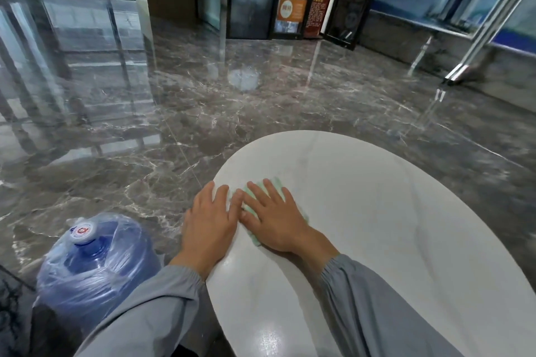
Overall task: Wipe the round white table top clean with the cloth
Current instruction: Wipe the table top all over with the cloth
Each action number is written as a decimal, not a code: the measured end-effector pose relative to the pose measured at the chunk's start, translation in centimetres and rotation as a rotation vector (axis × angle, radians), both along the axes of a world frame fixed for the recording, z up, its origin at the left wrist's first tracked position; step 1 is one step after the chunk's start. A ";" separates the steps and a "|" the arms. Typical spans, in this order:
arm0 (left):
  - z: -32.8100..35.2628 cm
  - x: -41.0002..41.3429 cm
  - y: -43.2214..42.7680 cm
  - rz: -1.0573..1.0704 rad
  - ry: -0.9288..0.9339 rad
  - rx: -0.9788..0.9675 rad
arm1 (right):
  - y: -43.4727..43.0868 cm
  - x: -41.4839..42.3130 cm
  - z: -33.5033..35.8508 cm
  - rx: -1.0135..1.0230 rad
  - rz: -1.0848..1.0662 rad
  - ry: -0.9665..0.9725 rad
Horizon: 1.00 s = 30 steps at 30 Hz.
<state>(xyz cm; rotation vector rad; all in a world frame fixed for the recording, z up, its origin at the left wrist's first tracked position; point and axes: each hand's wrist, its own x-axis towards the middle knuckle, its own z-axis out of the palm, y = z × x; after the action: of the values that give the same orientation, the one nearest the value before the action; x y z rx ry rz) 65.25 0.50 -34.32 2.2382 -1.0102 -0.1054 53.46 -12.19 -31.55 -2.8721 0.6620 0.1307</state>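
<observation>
Where the pale green cloth [278,183] lies near the round white surface's [377,211] left edge, the right hand [275,219] presses it with straight, spread fingers. Beside it the left hand [210,217] rests flat and empty on the rim.

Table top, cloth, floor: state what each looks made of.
Table top: white with faint grey veins and a glossy glare spot, so polished stone or a stone-look slab; cannot tell which. Cloth: pale green, soft and thin, lying flat under the right hand; likely microfibre or cotton. Floor: dark grey-brown marble-look tiles, mirror-polished, with clear reflections.
</observation>
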 end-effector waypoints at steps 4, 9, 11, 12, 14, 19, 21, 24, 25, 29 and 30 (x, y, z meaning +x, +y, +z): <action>0.2 -0.1 -0.1 -0.020 -0.022 0.049 | 2.4 -2.9 0.1 0.003 0.010 0.010; 0.0 0.2 0.0 -0.042 -0.049 0.117 | 4.6 -5.4 -0.1 -0.003 -0.002 0.001; -0.1 0.2 -0.2 -0.051 -0.040 0.112 | 5.2 -6.1 -0.3 0.001 -0.009 -0.011; 0.0 0.2 -0.2 -0.043 -0.022 0.095 | 5.3 -6.3 -0.4 0.002 -0.012 -0.016; 0.1 -0.1 -0.3 -0.041 0.000 0.069 | 5.3 -6.4 -0.3 0.013 -0.019 -0.012; -0.3 0.3 -0.3 -0.050 0.013 0.073 | 4.1 -5.0 0.2 0.034 -0.043 -0.008; -0.9 0.6 -0.5 -0.059 -0.005 0.099 | 3.0 -3.9 0.4 0.046 -0.072 -0.010; -1.7 1.1 -0.6 -0.067 -0.014 0.096 | 0.8 -1.4 0.4 0.052 -0.110 -0.023; -1.7 0.9 -0.6 -0.065 -0.012 0.089 | -0.1 -0.5 0.5 0.055 -0.123 -0.026; -0.5 0.0 -0.2 -0.021 -0.003 0.036 | -3.9 4.1 0.3 0.044 -0.158 -0.016; 0.1 -0.4 -0.2 -0.012 0.018 0.025 | -5.0 4.9 0.5 0.039 -0.169 -0.021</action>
<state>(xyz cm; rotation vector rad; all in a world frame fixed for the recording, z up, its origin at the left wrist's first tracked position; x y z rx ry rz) 64.86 0.30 -34.26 2.2497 -1.0185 -0.1439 58.38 -17.20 -31.06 -2.7611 0.8838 0.0878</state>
